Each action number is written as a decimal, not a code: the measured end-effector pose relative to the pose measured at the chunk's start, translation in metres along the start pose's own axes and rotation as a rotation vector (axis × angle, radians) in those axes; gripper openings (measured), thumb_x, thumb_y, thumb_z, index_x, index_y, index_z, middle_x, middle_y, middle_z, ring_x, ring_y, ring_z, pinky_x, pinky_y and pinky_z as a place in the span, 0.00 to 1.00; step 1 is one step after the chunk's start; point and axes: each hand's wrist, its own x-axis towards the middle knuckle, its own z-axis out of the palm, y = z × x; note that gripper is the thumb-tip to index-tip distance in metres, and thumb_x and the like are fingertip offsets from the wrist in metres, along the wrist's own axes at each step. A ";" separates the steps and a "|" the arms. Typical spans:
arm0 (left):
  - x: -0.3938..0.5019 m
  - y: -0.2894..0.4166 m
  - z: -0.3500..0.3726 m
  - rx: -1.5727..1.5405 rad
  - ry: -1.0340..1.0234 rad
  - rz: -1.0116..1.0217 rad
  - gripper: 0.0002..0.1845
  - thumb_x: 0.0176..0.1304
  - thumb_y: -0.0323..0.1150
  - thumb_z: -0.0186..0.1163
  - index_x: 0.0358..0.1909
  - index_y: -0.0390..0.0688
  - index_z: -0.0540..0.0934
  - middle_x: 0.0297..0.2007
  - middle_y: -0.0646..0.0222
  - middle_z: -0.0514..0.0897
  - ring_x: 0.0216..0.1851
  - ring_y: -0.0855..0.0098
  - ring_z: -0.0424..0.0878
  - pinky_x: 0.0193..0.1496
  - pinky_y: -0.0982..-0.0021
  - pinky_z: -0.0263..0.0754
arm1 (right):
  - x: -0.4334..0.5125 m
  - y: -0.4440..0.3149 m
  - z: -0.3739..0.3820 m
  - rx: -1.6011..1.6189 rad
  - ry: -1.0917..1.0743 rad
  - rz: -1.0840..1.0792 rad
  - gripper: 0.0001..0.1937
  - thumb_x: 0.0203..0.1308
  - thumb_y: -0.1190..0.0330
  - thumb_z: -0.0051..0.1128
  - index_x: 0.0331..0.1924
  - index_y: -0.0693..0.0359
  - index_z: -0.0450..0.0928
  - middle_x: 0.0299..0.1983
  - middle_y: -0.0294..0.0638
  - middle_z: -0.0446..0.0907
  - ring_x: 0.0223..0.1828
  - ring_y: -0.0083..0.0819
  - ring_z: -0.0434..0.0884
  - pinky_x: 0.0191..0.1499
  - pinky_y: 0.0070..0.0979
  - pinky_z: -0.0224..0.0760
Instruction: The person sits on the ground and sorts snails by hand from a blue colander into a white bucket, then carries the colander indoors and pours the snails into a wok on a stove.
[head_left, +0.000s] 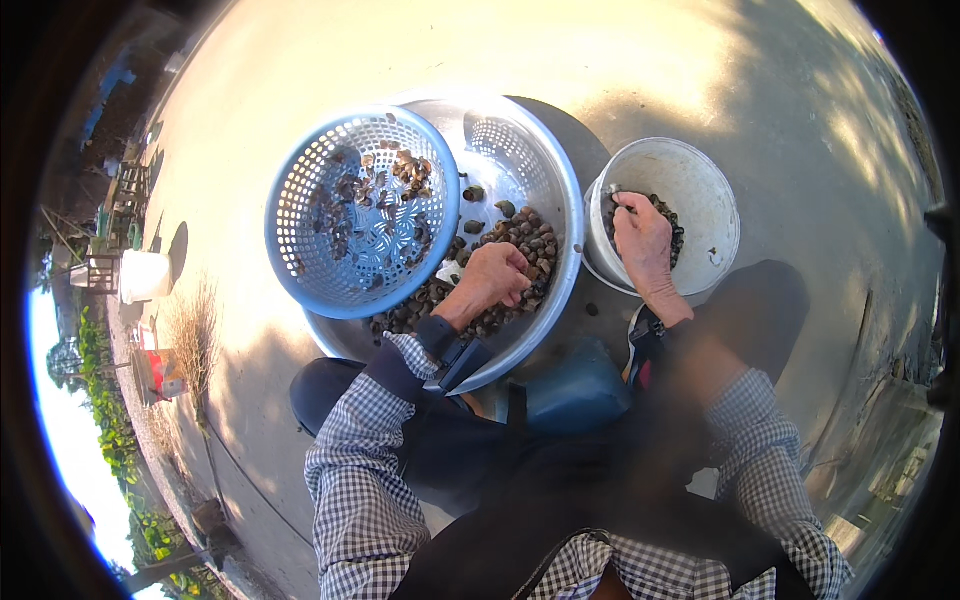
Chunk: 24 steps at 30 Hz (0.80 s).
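A wide metal basin (568, 300) stands before me with many snails (529, 238) in it, heaped toward its near right side. My left hand (489, 279) is low over this heap, its fingers curled at the snails; whether one is between them is unclear. A blue plastic colander (448, 247) rests tilted on the basin's left side, holding scattered brown shell-like bits (411, 171). To the right is a white bucket (709, 187) with dark snails (670, 217) at its bottom. My right hand (646, 236) is over the bucket's left part, fingers bent together. What they hold, if anything, cannot be made out.
A dark snail-like piece (592, 308) lies on the concrete between basin and bucket. Below the basin is a blue rounded object (581, 390), near my legs. Farther left are a white bucket (146, 276), a twig broom (193, 337) and a red-marked container (159, 373).
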 end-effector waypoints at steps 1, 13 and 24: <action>0.001 -0.003 0.002 0.024 0.018 -0.014 0.17 0.47 0.20 0.62 0.42 0.29 0.73 0.26 0.63 0.78 0.23 0.74 0.80 0.23 0.75 0.77 | 0.005 0.010 -0.006 0.096 0.026 0.085 0.11 0.55 0.72 0.47 0.39 0.68 0.76 0.16 0.41 0.75 0.17 0.26 0.74 0.23 0.26 0.66; 0.036 -0.019 -0.143 0.157 0.312 -0.180 0.07 0.50 0.24 0.56 0.29 0.30 0.78 0.18 0.60 0.81 0.15 0.70 0.80 0.16 0.72 0.75 | 0.013 0.029 0.013 0.429 0.031 0.633 0.13 0.55 0.74 0.46 0.44 0.66 0.75 0.14 0.31 0.68 0.10 0.14 0.60 0.12 0.14 0.46; 0.081 -0.095 -0.155 0.648 0.261 -0.060 0.11 0.40 0.29 0.65 0.29 0.37 0.79 0.24 0.54 0.81 0.27 0.57 0.81 0.34 0.62 0.75 | 0.014 0.001 0.023 0.347 -0.153 0.569 0.14 0.55 0.74 0.46 0.44 0.71 0.76 0.18 0.33 0.71 0.16 0.16 0.66 0.19 0.16 0.56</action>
